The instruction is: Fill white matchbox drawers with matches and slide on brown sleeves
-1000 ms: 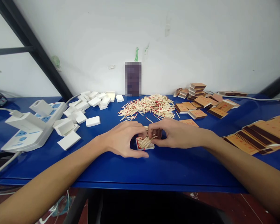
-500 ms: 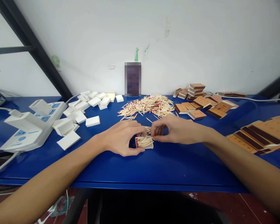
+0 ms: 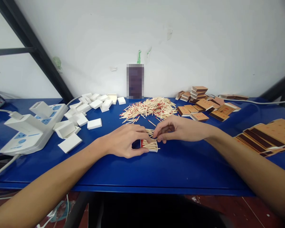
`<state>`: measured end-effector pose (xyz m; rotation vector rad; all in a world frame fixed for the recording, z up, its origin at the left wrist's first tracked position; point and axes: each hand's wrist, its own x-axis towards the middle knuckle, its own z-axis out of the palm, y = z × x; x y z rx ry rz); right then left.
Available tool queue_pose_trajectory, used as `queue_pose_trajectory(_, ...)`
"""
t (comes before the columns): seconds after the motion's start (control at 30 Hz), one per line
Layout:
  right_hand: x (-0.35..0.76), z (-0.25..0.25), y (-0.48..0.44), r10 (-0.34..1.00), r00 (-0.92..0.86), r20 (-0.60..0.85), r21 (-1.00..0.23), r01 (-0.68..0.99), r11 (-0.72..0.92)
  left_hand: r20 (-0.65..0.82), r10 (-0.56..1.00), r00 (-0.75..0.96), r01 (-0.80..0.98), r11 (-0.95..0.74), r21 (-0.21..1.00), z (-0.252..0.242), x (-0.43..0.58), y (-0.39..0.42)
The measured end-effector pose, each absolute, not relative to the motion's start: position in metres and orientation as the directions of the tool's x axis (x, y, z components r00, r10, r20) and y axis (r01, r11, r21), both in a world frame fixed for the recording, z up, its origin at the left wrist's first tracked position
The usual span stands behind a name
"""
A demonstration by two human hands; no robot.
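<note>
Between my hands a small white matchbox tray (image 3: 153, 149) lies on the blue table, filled with matches whose red heads point left. My left hand (image 3: 129, 141) grips the tray, with thumb at its near side and fingers over its far side. My right hand (image 3: 169, 129) is just beyond the tray's right end, fingers curled together; whatever they may pinch is too small to make out. More matches (image 3: 149, 131) lie right behind the tray, partly hidden by my fingers. A large loose heap of matches (image 3: 154, 107) spreads farther back.
White empty trays (image 3: 94, 123) are scattered at the left, beside a white power strip (image 3: 35, 133) with plugs and cables. Orange-brown matchbox sleeves (image 3: 199, 116) lie back right, flattened ones (image 3: 270, 136) at the far right. A pixelated dark rectangle (image 3: 135, 81) stands against the wall.
The tray and my left fingers have shifted slightly to the right. My right hand has lifted a little away from the tray's right end, and match ends now stick out there.
</note>
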<state>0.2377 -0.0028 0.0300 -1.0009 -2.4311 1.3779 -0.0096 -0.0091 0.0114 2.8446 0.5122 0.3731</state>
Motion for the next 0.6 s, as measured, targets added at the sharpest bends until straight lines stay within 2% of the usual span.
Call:
queue_pose_trajectory(0.2, 0.2333, 0.0250, -0.0013, 0.609, -0.763, -0.217, -0.828, 0.475, 0.299, 0.222, 0.353, 0.909, 0.296, -0.921, 0.253, 0.0105, -0.0091, -0.0090)
queue_pose_trajectory(0.43, 0.2306, 0.0315, -0.0054, 0.636, -0.741, -0.216, -0.737, 0.551, 0.391, 0.276, 0.238, 0.931, 0.241, -0.970, 0.023, 0.0053, -0.0103, -0.0030)
queue_pose_trajectory(0.6, 0.2341, 0.0316, -0.0041, 0.585, -0.769, -0.259, -0.773, 0.528, 0.352, 0.267, 0.230, 0.936, 0.243, -0.970, -0.018, 0.0055, -0.0120, -0.0016)
